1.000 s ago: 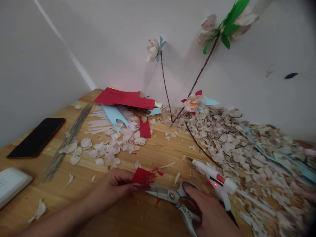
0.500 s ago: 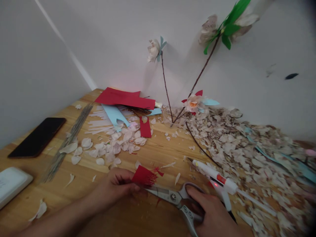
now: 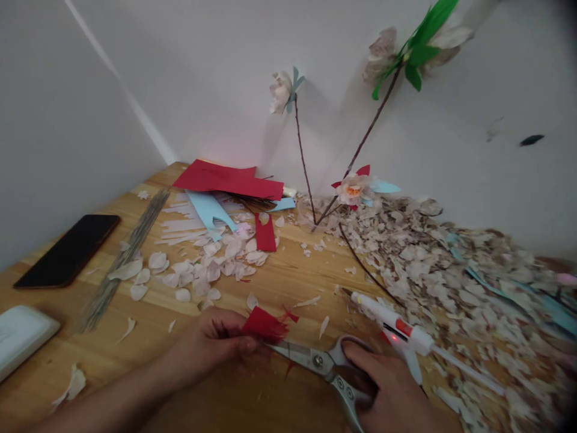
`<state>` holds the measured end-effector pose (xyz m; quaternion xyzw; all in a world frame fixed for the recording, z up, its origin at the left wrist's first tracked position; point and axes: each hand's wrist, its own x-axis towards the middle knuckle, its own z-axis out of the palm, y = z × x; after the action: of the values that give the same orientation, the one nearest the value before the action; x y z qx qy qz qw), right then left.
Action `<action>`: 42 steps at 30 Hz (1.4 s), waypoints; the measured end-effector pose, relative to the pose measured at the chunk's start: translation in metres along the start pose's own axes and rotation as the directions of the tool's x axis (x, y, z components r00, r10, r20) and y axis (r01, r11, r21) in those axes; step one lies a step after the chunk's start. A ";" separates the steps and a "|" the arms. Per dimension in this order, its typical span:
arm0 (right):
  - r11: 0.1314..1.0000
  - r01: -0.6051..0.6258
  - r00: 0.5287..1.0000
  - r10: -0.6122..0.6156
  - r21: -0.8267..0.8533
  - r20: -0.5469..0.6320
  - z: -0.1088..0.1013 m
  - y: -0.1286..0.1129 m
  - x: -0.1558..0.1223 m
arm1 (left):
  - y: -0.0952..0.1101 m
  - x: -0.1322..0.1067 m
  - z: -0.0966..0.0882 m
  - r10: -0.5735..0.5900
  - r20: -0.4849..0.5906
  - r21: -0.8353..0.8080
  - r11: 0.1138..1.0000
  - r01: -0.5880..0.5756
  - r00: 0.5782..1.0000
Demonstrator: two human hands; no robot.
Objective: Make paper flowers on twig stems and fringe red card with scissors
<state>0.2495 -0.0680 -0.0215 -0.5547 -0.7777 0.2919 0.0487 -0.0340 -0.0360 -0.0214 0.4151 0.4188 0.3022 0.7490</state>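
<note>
In the head view, the left hand [image 3: 210, 340] sits at lower centre, its fingers curled and pressed together, pinching a fringed red paper scrap [image 3: 264, 323] against the thumb. The scrap sticks out past the fingertips, its frayed edge facing the blades. The right hand [image 3: 387, 385] is at lower right, curled around the handles of the steel scissors [image 3: 315, 362], with the fingers closed rather than spread. The scissor tips point left and reach the scrap's lower edge; whether the blades are open is hard to tell.

Fine fringe tends to come out evenest when the pinch sits close to the cut and the paper stays flat across the blades.

A white hot glue gun [image 3: 401, 322] lies just beside the right hand, in front of a large heap of pale petals [image 3: 428, 270] at right. Red paper sheets [image 3: 228, 180] and light blue paper cutouts [image 3: 207, 210] lie at upper centre on the wooden table [image 3: 112, 355]. A black phone [image 3: 67, 251] lies at left.
</note>
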 end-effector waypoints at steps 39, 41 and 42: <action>0.995 -0.084 0.996 0.082 0.056 0.033 -0.010 -0.021 0.001 | 0.004 0.001 0.005 0.037 -0.080 0.050 0.998 -0.033 0.996; 0.995 -0.074 0.997 0.073 0.067 0.022 -0.009 -0.021 0.001 | 0.004 0.001 0.005 0.033 -0.077 0.066 0.997 -0.028 0.996; 0.995 -0.072 0.997 0.071 0.070 0.020 -0.009 -0.020 0.001 | 0.004 0.001 0.005 0.031 -0.079 0.067 0.997 -0.026 0.996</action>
<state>0.2357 -0.0683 -0.0044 -0.5776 -0.7468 0.3255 0.0512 -0.0299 -0.0351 -0.0172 0.4332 0.4523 0.3153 0.7130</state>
